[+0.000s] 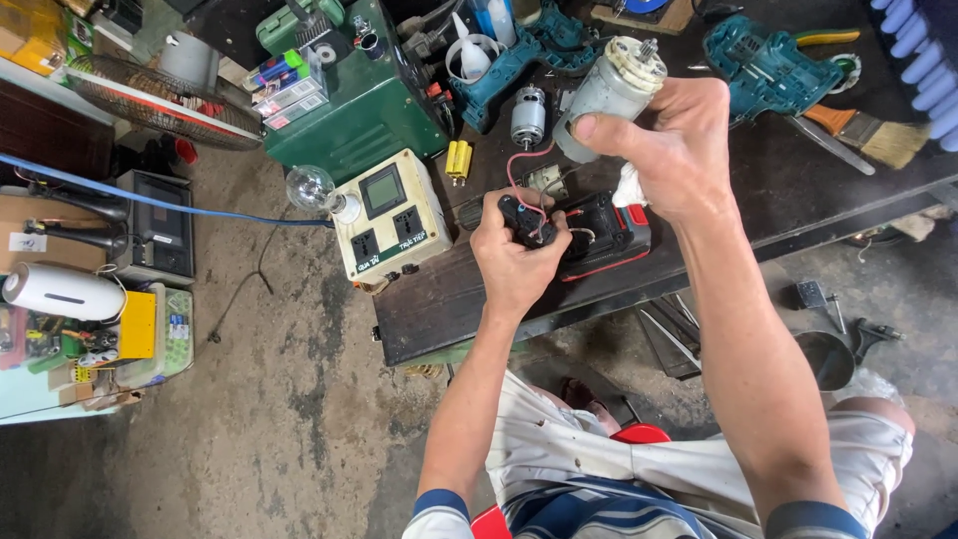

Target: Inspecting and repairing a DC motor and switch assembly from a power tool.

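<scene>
While the right hand [679,150] holds a grey cylindrical motor [609,92] up off the bench [439,299], shaft end pointing away, the fingers are wrapped snug around the can, with a bit of white rag [629,188] tucked in the palm. The left hand [517,255] is clamped on a small black switch block [524,220], thumb on top, sitting right against a black and red battery pack [609,235] on the bench edge. Thin red wires [527,165] run from the switch up toward the motor, so the two are wired together.

Looks to me like the bench-test stage: motor out of the drill, hooked through the trigger to the pack, ready to be spun. Next move would call for a firm grip on the can since it'll kick when it starts, keeping fingers and that rag clear of the shaft, and keeping those skinny leads from pulling loose or touching each other.

Other bits around: a second smaller motor [528,115] lying just beyond, teal drill housing halves [539,50] and [763,65], a paintbrush [868,135], a yellow part [458,160], and a cream socket box with a meter [389,215] with a bulb [311,187] at its left.
</scene>
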